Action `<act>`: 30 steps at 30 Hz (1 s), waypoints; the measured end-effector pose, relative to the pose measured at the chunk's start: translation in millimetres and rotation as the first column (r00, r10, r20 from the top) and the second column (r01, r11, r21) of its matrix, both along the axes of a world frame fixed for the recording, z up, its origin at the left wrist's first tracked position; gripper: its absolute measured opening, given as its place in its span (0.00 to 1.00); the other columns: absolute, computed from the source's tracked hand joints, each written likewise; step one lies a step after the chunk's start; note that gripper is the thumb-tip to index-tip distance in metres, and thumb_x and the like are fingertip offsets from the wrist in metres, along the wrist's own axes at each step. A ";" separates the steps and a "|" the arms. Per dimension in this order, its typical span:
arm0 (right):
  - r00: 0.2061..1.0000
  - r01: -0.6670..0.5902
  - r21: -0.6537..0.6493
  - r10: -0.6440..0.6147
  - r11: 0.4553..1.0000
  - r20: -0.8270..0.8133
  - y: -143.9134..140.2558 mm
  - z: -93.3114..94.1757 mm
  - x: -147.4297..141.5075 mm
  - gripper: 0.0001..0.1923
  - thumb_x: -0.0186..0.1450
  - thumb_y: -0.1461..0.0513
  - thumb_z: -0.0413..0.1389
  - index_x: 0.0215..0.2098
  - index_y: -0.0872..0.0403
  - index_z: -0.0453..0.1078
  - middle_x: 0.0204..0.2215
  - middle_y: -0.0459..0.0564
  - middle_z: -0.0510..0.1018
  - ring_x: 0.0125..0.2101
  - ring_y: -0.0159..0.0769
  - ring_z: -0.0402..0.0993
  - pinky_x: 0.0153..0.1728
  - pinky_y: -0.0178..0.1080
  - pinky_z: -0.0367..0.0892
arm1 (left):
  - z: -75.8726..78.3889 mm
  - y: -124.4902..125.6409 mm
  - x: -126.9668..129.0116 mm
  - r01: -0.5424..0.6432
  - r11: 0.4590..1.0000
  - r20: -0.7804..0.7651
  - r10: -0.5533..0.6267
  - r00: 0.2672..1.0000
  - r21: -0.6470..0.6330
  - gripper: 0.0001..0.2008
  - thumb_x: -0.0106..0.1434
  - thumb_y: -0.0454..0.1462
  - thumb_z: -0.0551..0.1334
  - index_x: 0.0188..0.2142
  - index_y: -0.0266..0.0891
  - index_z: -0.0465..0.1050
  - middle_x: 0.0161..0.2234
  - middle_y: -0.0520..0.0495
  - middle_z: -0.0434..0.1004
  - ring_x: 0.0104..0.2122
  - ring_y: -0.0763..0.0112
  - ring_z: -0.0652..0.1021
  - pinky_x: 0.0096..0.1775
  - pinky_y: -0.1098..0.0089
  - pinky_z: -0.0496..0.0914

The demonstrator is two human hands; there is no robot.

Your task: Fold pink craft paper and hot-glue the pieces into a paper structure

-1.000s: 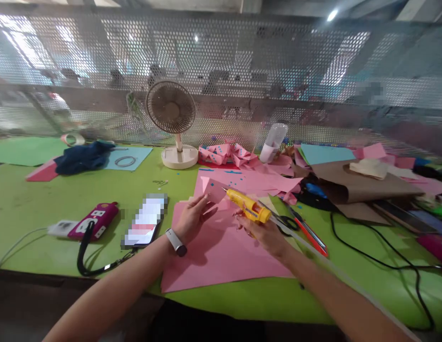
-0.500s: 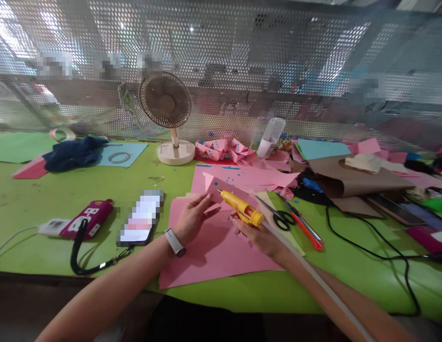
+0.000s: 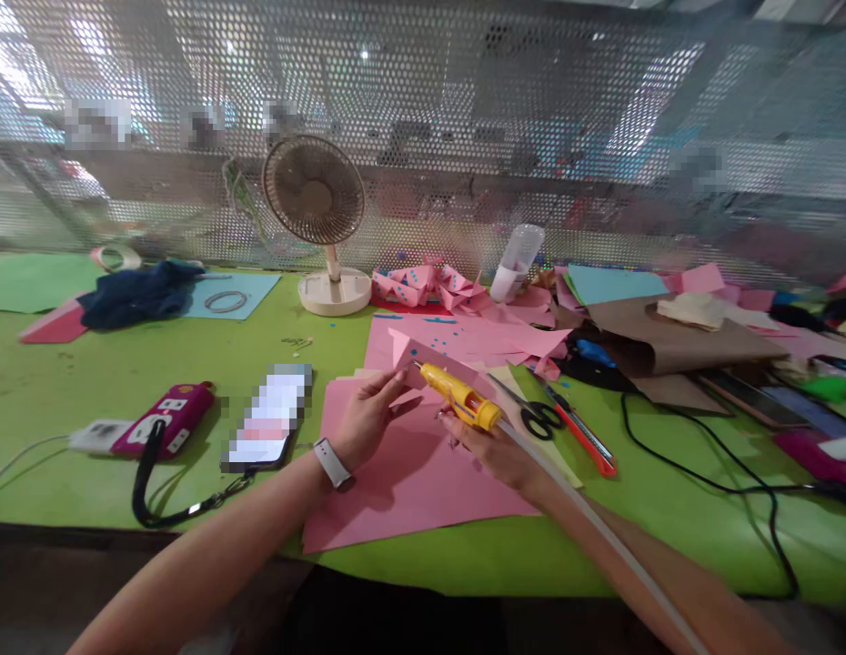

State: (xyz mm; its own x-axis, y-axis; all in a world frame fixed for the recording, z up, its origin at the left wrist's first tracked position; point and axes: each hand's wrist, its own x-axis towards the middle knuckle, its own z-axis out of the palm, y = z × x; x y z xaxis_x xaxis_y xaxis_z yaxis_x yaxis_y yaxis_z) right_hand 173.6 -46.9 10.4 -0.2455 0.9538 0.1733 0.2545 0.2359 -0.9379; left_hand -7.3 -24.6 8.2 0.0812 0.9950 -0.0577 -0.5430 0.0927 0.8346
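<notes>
My right hand (image 3: 488,444) is closed round a yellow glue gun (image 3: 457,393), with a long pale glue stick (image 3: 566,496) running out of its back end along my forearm. The nozzle points left, at a folded piece of pink paper (image 3: 401,346) with a blue dot on it. My left hand (image 3: 369,411), a watch on its wrist, pinches the near edge of that folded paper. Whether the nozzle touches the paper I cannot tell. Below both hands lie large pink sheets (image 3: 409,496), and behind them another pink sheet (image 3: 470,332) bears small blue dots.
Scissors (image 3: 540,420) and a red box cutter (image 3: 587,441) lie right of my right hand. A phone (image 3: 269,418) and a magenta power bank (image 3: 167,418) lie left. A fan (image 3: 334,293), folded pink pieces (image 3: 423,284) and a bottle (image 3: 518,264) stand behind. A black cable (image 3: 696,487) crosses the right.
Almost nothing differs. The glue gun's nozzle has shifted very slightly left along the folded paper, and the whole view has moved a little.
</notes>
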 end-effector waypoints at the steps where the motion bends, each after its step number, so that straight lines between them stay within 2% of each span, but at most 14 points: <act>1: 0.999 0.030 -0.063 -0.033 0.998 -0.038 -0.1 -0.4 0.1 0.10 0.59 0.52 0.56 0.36 0.46 0.74 0.27 0.51 0.77 0.25 0.42 0.74 0.26 0.45 0.72 | 0.3 -0.2 0.1 0.000 1.000 -0.001 0.000 1.000 0.000 0.14 0.51 0.42 0.74 0.36 0.39 0.82 0.34 0.48 0.77 0.37 0.70 0.76 0.46 0.61 0.74; 3: 0.995 0.063 -0.120 -0.071 0.991 -0.063 0.0 -0.9 0.9 0.10 0.57 0.52 0.59 0.35 0.46 0.73 0.28 0.51 0.77 0.26 0.42 0.74 0.27 0.46 0.73 | 0.7 -0.3 0.2 -0.001 1.000 -0.001 0.001 1.000 0.002 0.15 0.50 0.43 0.74 0.36 0.39 0.82 0.34 0.48 0.77 0.37 0.70 0.75 0.46 0.62 0.74; 6: 0.995 0.058 -0.129 -0.068 0.990 -0.077 0.3 -1.3 2.1 0.10 0.56 0.52 0.60 0.34 0.46 0.73 0.29 0.52 0.77 0.26 0.42 0.72 0.27 0.46 0.72 | 0.5 0.1 0.2 -0.002 1.000 0.004 0.002 1.000 0.005 0.15 0.49 0.43 0.74 0.35 0.38 0.82 0.33 0.48 0.77 0.37 0.70 0.75 0.46 0.61 0.74; 12: 0.993 0.052 -0.135 -0.066 0.989 -0.100 0.0 -3.1 1.7 0.11 0.56 0.53 0.60 0.35 0.48 0.72 0.29 0.51 0.77 0.23 0.39 0.70 0.22 0.43 0.69 | -0.5 0.3 0.1 0.004 1.000 0.009 -0.004 1.000 -0.008 0.15 0.49 0.42 0.74 0.35 0.38 0.82 0.33 0.48 0.76 0.36 0.70 0.75 0.45 0.61 0.75; 17: 0.992 0.059 -0.132 -0.072 0.989 -0.100 1.1 -4.9 2.6 0.10 0.56 0.53 0.60 0.34 0.46 0.72 0.25 0.50 0.75 0.21 0.39 0.68 0.17 0.41 0.63 | -0.1 0.5 0.3 0.002 1.000 -0.003 -0.002 1.000 0.007 0.14 0.49 0.43 0.74 0.34 0.38 0.81 0.33 0.48 0.77 0.36 0.70 0.75 0.45 0.62 0.75; 22: 0.988 0.010 -0.126 -0.029 0.992 -0.150 1.7 -4.3 2.4 0.09 0.55 0.54 0.61 0.33 0.46 0.72 0.28 0.49 0.76 0.24 0.39 0.70 0.21 0.42 0.66 | -1.4 0.7 -0.1 0.006 1.000 -0.005 -0.006 1.000 0.020 0.14 0.49 0.43 0.74 0.34 0.38 0.81 0.33 0.48 0.77 0.37 0.69 0.76 0.45 0.63 0.75; 27: 0.992 0.036 -0.172 -0.056 0.984 -0.111 -0.6 0.5 2.4 0.10 0.55 0.55 0.61 0.34 0.48 0.71 0.23 0.47 0.73 0.22 0.38 0.68 0.19 0.40 0.64 | -2.7 1.1 -0.8 0.005 1.000 0.000 -0.005 1.000 0.013 0.14 0.50 0.43 0.74 0.34 0.38 0.81 0.32 0.48 0.77 0.36 0.70 0.76 0.45 0.62 0.75; 30: 0.993 -0.024 -0.192 0.001 0.981 -0.119 -1.7 3.6 2.5 0.09 0.57 0.55 0.60 0.35 0.48 0.71 0.26 0.47 0.74 0.23 0.38 0.69 0.21 0.41 0.65 | -1.6 0.9 -0.6 0.003 1.000 -0.003 -0.003 1.000 0.017 0.14 0.51 0.43 0.73 0.35 0.38 0.82 0.33 0.48 0.78 0.37 0.70 0.76 0.45 0.63 0.75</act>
State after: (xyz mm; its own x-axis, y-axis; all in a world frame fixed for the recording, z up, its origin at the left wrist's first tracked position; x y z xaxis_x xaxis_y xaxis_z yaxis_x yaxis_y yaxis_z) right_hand 176.2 -48.6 14.1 -0.2466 0.9690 0.0145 0.1378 0.0499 -0.9892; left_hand -7.8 -23.7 6.6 0.0841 0.9956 -0.0411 -0.5404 0.0802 0.8376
